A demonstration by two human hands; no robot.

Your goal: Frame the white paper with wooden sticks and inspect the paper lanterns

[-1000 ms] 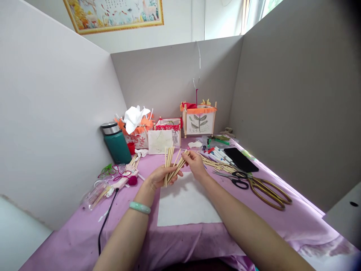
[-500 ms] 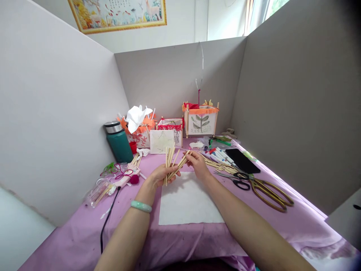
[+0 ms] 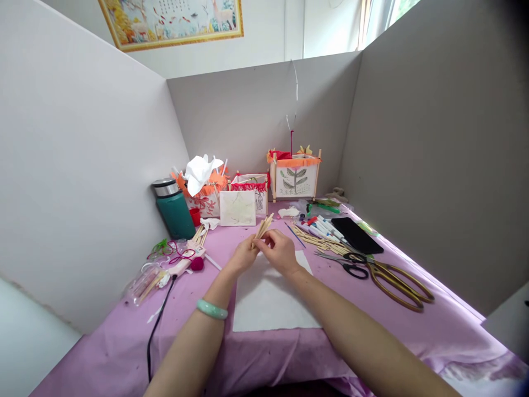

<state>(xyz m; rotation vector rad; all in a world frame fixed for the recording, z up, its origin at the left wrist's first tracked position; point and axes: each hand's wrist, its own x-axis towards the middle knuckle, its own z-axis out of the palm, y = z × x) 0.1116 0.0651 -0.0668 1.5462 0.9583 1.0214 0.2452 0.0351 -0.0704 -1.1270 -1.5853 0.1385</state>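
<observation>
Both hands meet mid-table over the white paper sheet (image 3: 268, 298): left hand (image 3: 243, 257) and right hand (image 3: 278, 251) pinch one bundle of thin wooden sticks (image 3: 263, 226), tips poking up and away. Gold scissors (image 3: 397, 281) lie to the right, green flask (image 3: 173, 208) far left. The framed picture (image 3: 173, 19) on the wall has writing, too small to read.
</observation>
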